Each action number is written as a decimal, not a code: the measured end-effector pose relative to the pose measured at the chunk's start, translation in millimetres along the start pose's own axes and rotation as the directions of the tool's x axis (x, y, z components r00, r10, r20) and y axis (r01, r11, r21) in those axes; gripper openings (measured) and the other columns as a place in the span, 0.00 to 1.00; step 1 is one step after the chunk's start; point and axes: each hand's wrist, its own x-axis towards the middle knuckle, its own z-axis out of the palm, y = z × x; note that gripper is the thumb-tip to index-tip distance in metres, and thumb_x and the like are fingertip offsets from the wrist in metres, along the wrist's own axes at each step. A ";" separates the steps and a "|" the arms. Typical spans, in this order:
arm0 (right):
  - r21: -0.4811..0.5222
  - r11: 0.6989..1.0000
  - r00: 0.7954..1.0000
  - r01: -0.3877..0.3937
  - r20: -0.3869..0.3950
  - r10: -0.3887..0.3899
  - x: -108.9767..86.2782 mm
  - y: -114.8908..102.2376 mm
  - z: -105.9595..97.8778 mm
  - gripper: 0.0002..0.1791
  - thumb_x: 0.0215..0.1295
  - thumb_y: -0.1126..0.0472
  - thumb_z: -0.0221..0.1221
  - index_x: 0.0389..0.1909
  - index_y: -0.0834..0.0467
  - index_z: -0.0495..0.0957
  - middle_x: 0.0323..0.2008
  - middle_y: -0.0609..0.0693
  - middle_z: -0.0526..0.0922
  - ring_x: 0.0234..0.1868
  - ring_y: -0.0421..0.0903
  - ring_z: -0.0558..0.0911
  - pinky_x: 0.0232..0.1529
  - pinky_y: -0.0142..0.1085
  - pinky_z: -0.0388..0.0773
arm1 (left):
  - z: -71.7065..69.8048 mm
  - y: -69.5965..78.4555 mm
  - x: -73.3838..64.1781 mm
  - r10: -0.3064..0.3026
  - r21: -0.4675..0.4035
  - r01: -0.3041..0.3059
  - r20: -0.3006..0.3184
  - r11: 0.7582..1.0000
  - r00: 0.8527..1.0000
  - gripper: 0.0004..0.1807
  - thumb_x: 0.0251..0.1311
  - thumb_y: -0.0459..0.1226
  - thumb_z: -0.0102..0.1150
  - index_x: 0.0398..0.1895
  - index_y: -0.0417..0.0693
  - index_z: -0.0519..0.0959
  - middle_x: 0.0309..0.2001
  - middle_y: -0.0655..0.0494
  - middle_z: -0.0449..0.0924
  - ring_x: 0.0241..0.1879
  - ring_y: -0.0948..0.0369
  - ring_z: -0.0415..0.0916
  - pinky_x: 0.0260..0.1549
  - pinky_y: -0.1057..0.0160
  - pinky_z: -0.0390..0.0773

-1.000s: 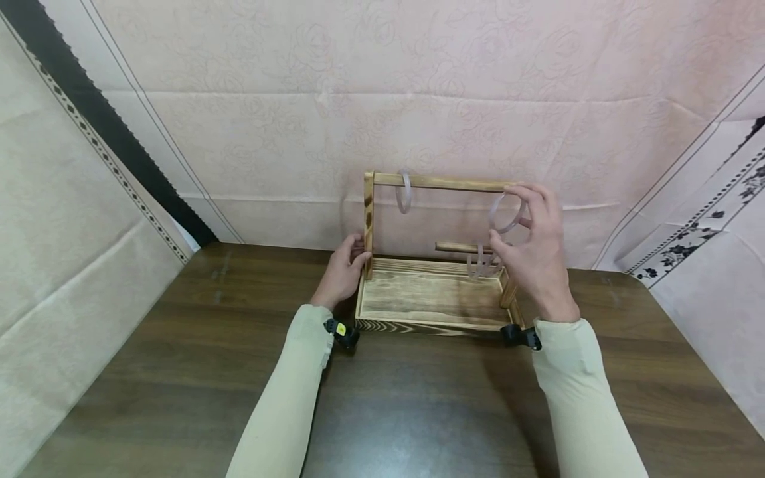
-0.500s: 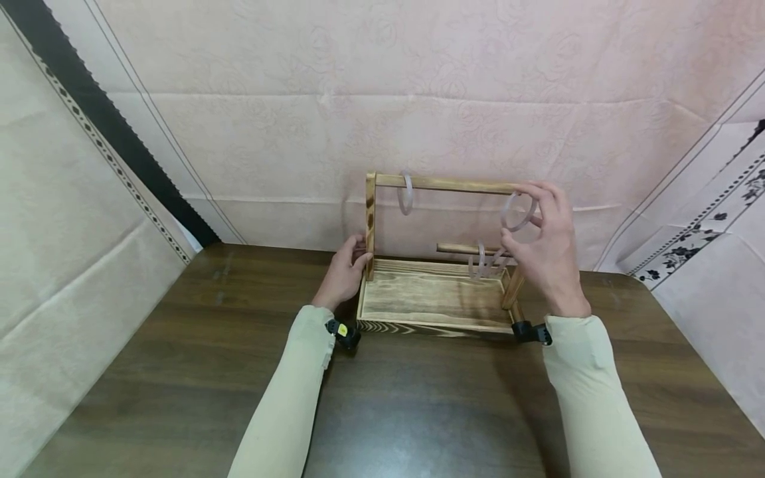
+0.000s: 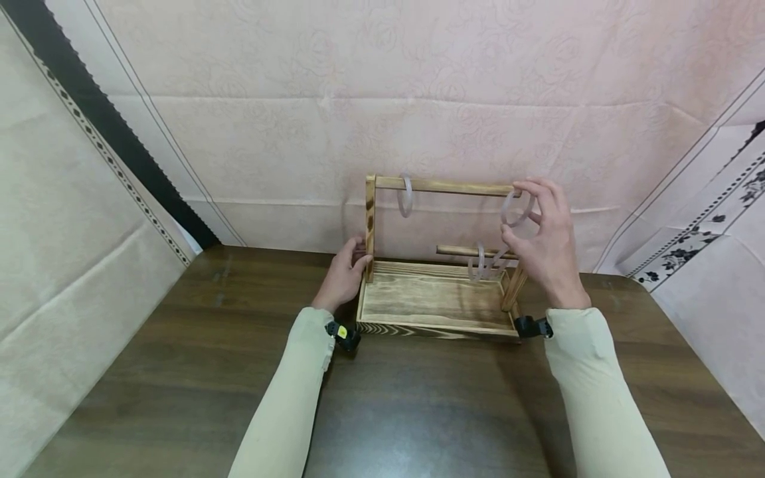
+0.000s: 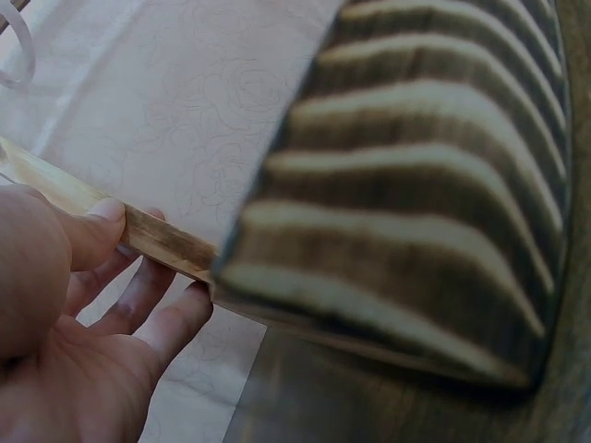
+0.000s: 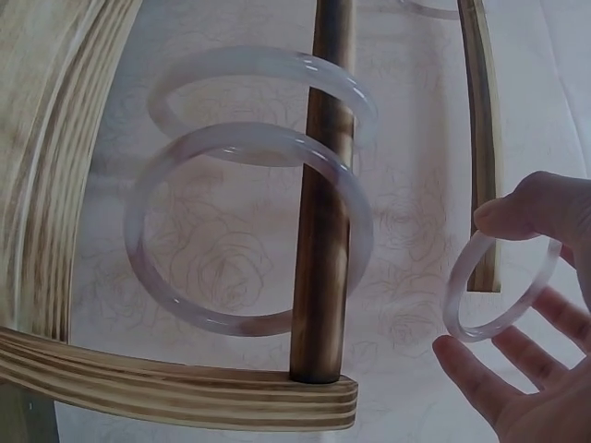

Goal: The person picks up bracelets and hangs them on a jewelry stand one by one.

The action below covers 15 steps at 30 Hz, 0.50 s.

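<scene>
A wooden rack has a shallow tray base [image 3: 418, 299], an upper bar [image 3: 454, 188] on a left post [image 3: 370, 222] and a lower bar [image 3: 454, 251] on a right post [image 3: 512, 292]. My left hand [image 3: 340, 275] grips the left post near its foot, thumb on one side and fingers behind. With thumb and fingers, my right hand [image 3: 550, 245] pinches a pale bangle [image 5: 454, 297] at the upper bar's free end, which overlaps the ring in the right wrist view. One bangle [image 3: 410, 197] hangs on the upper bar's left part. Two more bangles [image 5: 138, 221] hang on the lower bar.
The rack stands on a dark wooden table [image 3: 418, 405], near its back edge. Right behind rises a pale patterned cloth [image 3: 299, 146]; more cloth [image 3: 78, 279] hangs at the left side. Black wrist cameras [image 3: 343, 334] sit close to the tray's front corners.
My right hand has moved a little to the right with the bangle, to the upper bar's free end, and is nearly still over the last half second. My left hand stays on the post.
</scene>
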 end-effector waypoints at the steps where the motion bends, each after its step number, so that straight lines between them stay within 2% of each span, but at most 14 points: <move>1: 0.002 1.000 1.000 -0.004 0.002 0.004 0.6 0.0 0.0 0.38 0.51 0.77 0.68 0.66 0.55 0.74 0.70 0.53 0.68 0.70 0.53 0.69 0.61 0.61 0.79 | 0.1 -0.2 -0.1 -0.001 0.000 0.001 -0.001 1.000 1.000 0.18 0.78 0.34 0.47 0.66 0.41 0.67 0.65 0.41 0.76 0.68 0.49 0.72 0.69 0.50 0.73; 8: -0.007 1.000 0.999 -0.011 0.031 0.012 5.5 1.0 2.2 0.38 0.51 0.77 0.68 0.66 0.57 0.74 0.69 0.54 0.68 0.69 0.50 0.69 0.60 0.57 0.81 | 0.2 -0.2 -0.1 0.001 0.000 -0.001 -0.005 1.000 1.000 0.17 0.78 0.34 0.47 0.66 0.40 0.67 0.64 0.41 0.76 0.68 0.49 0.72 0.69 0.50 0.73; 15: -0.022 1.000 0.999 0.004 0.046 -0.003 8.6 2.3 2.9 0.37 0.52 0.76 0.67 0.65 0.58 0.74 0.69 0.56 0.68 0.69 0.50 0.69 0.59 0.59 0.81 | -0.3 0.0 -0.3 -0.001 -0.005 0.001 0.000 1.000 1.000 0.18 0.78 0.33 0.47 0.67 0.40 0.67 0.65 0.40 0.76 0.68 0.49 0.72 0.69 0.49 0.73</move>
